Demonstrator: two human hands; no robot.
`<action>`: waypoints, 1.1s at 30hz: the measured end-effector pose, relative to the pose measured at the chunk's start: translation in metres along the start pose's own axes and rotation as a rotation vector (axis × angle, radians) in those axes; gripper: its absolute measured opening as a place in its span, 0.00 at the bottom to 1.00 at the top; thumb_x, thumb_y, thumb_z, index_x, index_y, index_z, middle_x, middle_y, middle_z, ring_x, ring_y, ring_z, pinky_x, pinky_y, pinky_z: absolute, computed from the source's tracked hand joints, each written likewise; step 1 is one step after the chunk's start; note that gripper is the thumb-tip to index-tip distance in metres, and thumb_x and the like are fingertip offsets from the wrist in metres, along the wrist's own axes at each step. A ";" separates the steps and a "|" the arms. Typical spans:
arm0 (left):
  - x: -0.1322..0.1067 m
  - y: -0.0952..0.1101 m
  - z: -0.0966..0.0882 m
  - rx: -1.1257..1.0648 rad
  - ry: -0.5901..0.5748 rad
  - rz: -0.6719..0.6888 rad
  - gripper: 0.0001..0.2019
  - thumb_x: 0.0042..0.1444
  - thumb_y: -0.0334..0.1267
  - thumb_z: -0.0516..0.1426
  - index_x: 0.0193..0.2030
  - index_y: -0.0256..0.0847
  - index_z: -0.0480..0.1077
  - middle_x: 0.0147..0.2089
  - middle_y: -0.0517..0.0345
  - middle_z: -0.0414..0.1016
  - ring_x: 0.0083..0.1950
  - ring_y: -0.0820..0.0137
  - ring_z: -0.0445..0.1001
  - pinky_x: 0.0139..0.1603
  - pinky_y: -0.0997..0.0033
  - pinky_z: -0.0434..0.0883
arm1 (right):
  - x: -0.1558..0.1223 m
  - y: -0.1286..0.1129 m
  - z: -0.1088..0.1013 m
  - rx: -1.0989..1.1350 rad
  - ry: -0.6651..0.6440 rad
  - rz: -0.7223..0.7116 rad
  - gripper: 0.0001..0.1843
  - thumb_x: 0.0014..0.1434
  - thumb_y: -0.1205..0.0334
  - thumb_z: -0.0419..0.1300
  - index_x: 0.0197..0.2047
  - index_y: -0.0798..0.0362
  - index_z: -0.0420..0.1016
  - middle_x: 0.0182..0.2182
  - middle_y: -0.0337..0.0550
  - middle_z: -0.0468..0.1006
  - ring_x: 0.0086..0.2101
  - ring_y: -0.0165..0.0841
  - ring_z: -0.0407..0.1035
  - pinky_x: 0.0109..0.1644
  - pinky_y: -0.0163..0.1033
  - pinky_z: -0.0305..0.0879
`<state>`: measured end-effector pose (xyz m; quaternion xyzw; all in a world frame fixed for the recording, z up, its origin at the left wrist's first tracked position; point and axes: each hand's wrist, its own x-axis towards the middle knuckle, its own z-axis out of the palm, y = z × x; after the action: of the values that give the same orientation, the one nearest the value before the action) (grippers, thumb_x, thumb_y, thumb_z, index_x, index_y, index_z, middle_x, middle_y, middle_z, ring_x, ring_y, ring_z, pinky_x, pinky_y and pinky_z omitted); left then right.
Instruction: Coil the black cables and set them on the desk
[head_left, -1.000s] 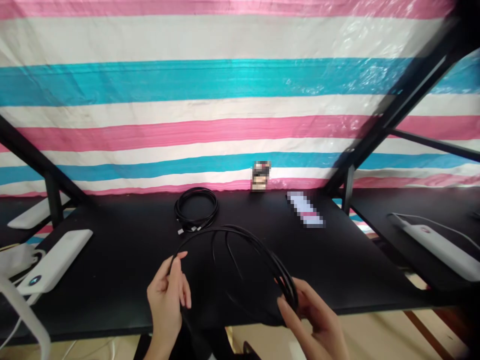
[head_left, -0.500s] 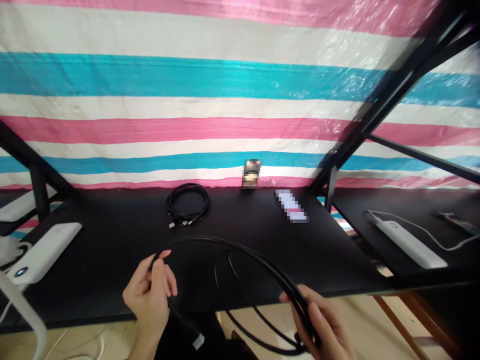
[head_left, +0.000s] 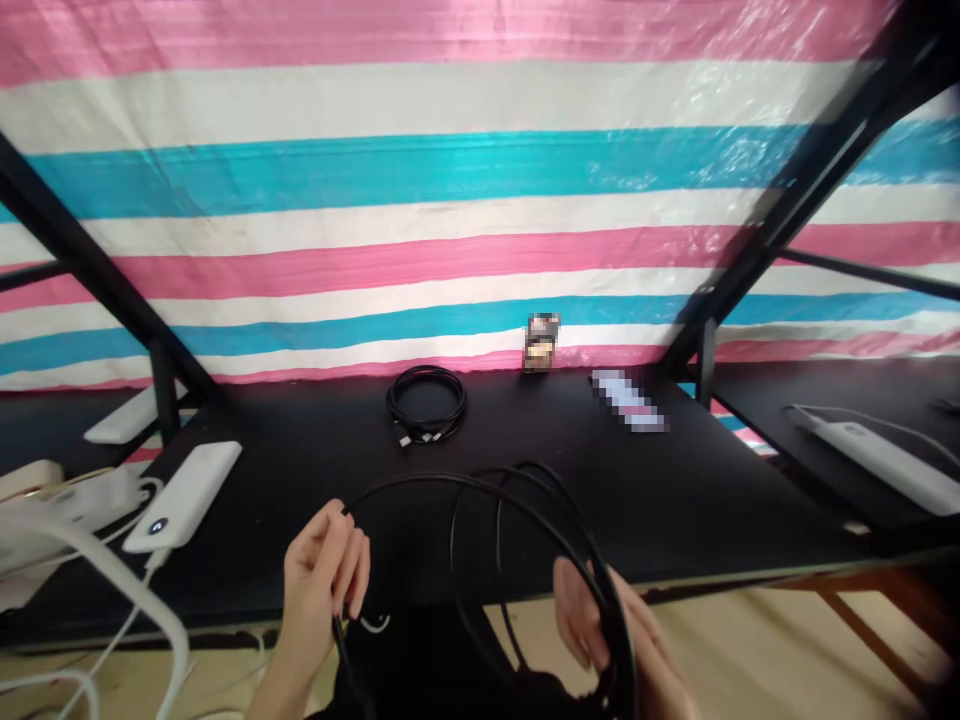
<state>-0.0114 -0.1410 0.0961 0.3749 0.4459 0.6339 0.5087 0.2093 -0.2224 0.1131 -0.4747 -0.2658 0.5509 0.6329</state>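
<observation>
A black cable point(head_left: 442, 480) arches between my two hands in loose loops over the front of the black table. My left hand point(head_left: 328, 560) pinches one stretch of it, and the cable's lower part hangs below that hand. On the right, my right hand point(head_left: 600, 625) is wrapped round several strands of the loops, in front of the table's front edge. Farther back lies a second black cable point(head_left: 427, 405), coiled flat, its light metal plugs at the near side of the coil. Neither hand touches that coil.
The black table point(head_left: 300, 480) backs onto a striped plastic sheet. A white power bank point(head_left: 184, 497) with a cord lies at the left, near a white power strip point(head_left: 97, 500). Two pixelated items stand or lie at the back right. Slanted black frame bars point(head_left: 780, 220) flank the table.
The view has shifted left, so things on the table appear farther right. The left hand has closed tighter on the cable. More loops now show beside the right hand; the cable's plug has dropped from sight.
</observation>
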 end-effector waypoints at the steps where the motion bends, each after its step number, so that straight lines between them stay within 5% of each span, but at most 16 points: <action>1: 0.000 0.005 -0.009 -0.018 0.024 -0.003 0.24 0.48 0.53 0.64 0.19 0.40 0.58 0.06 0.71 0.50 0.07 0.82 0.49 0.10 0.80 0.53 | 0.002 0.005 0.007 -0.009 0.035 -0.048 0.23 0.49 0.40 0.65 0.24 0.51 0.69 0.19 0.37 0.62 0.23 0.29 0.57 0.29 0.34 0.60; 6: 0.011 0.034 -0.059 -0.123 0.224 0.136 0.25 0.51 0.45 0.63 0.16 0.40 0.51 0.08 0.71 0.49 0.09 0.83 0.47 0.10 0.82 0.48 | 0.016 0.009 0.029 0.088 0.156 -0.230 0.19 0.53 0.45 0.64 0.26 0.50 0.65 0.20 0.34 0.59 0.22 0.28 0.55 0.21 0.31 0.57; 10: 0.028 0.048 -0.110 -0.268 0.468 0.203 0.23 0.54 0.37 0.60 0.17 0.39 0.48 0.10 0.72 0.47 0.10 0.84 0.45 0.10 0.81 0.46 | 0.016 -0.008 0.015 0.195 0.322 -0.346 0.19 0.50 0.47 0.67 0.27 0.50 0.64 0.24 0.34 0.58 0.26 0.28 0.59 0.21 0.31 0.56; 13: 0.034 0.049 -0.136 -0.262 0.528 0.253 0.25 0.53 0.38 0.60 0.17 0.39 0.47 0.10 0.73 0.46 0.10 0.84 0.44 0.10 0.79 0.43 | 0.008 -0.023 -0.002 0.256 0.452 -0.437 0.15 0.58 0.52 0.61 0.26 0.51 0.65 0.24 0.34 0.57 0.26 0.26 0.58 0.23 0.37 0.51; 17: 0.025 0.052 -0.138 -0.226 0.511 0.305 0.26 0.54 0.41 0.60 0.16 0.39 0.47 0.11 0.71 0.46 0.11 0.84 0.45 0.11 0.79 0.43 | -0.012 -0.038 -0.002 0.341 0.467 -0.549 0.15 0.64 0.59 0.53 0.25 0.52 0.61 0.23 0.32 0.51 0.22 0.23 0.52 0.23 0.43 0.39; 24: -0.004 0.066 -0.133 -0.181 0.607 0.521 0.27 0.56 0.41 0.60 0.14 0.38 0.50 0.11 0.69 0.49 0.11 0.81 0.46 0.10 0.75 0.41 | -0.037 -0.035 0.042 0.255 0.392 -0.599 0.16 0.61 0.57 0.57 0.25 0.51 0.58 0.23 0.32 0.48 0.21 0.24 0.46 0.24 0.42 0.32; 28: -0.017 0.066 -0.142 -0.148 0.591 0.546 0.22 0.56 0.43 0.60 0.16 0.38 0.57 0.11 0.70 0.50 0.11 0.81 0.48 0.09 0.78 0.44 | -0.040 -0.022 0.066 0.262 0.242 -0.509 0.17 0.61 0.53 0.58 0.26 0.50 0.58 0.24 0.32 0.48 0.21 0.25 0.47 0.19 0.38 0.36; 33: -0.023 0.064 -0.156 -0.082 0.521 0.434 0.15 0.59 0.49 0.57 0.37 0.37 0.71 0.10 0.74 0.47 0.10 0.79 0.45 0.07 0.80 0.43 | -0.042 -0.017 0.076 0.336 0.173 -0.483 0.21 0.45 0.52 0.72 0.30 0.50 0.63 0.24 0.32 0.50 0.21 0.25 0.49 0.14 0.29 0.51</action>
<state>-0.1718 -0.1982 0.1063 0.2658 0.4449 0.8192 0.2456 0.1414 -0.2383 0.1672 -0.3317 -0.2214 0.3780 0.8355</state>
